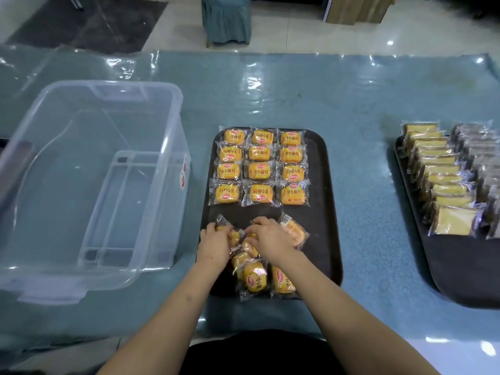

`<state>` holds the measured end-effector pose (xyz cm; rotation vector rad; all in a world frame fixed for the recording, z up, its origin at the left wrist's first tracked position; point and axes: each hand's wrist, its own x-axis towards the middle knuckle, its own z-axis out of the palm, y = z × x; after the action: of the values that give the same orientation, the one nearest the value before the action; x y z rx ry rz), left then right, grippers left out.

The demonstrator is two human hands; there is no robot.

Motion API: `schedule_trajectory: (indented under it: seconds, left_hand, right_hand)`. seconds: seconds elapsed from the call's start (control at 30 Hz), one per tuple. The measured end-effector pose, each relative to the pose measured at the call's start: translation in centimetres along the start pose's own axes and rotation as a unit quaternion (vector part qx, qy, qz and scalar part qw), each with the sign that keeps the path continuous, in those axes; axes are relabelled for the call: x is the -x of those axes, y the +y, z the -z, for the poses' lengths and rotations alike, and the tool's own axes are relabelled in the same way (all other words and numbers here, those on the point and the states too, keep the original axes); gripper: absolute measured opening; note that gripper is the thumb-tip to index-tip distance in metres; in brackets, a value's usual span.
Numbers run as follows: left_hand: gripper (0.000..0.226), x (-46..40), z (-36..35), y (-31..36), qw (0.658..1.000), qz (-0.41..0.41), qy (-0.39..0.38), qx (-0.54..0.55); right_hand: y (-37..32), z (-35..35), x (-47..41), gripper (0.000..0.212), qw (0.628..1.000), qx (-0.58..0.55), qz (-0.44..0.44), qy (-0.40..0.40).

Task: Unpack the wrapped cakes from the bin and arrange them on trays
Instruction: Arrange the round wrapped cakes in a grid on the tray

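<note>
Wrapped cakes [244, 249] in a loose heap at the tray's [322, 212] near end are gripped by both the left hand [215, 246] and right hand [267, 236], fingers curled. Beyond, twelve lie in neat rows; the bin [89, 180] appears emptied. Light, soft and slippery-wrapped, they are probably best taken gently by the sides.

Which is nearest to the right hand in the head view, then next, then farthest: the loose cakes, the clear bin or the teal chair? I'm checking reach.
From the right hand:
1. Loose cakes, under and beside it on the near tray end.
2. Clear bin, to the left.
3. Teal chair, beyond the table.
</note>
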<state>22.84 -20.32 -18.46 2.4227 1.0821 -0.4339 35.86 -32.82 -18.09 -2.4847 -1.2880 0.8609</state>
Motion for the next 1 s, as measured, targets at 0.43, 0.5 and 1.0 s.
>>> schedule_trajectory:
  seconds: [0.43,0.5,1.0]
  left_hand:
    - [0.033,1.1,-1.4,-1.8,0.997,-0.037,-0.027,0.059]
    - [0.033,1.6,-1.3,-1.7,0.996,-0.04,-0.027,0.075]
    - [0.065,0.7,1.2,-1.9,0.95,0.024,0.005,0.312]
  right_hand:
    - [1.4,-0.6,3.3,0.026,0.994,-0.051,-0.1,0.018]
    - [1.5,-0.6,3.7,0.025,0.993,-0.043,-0.107,0.011]
    - [-0.8,0.9,0.8,0.041,0.98,-0.156,-0.124,0.016]
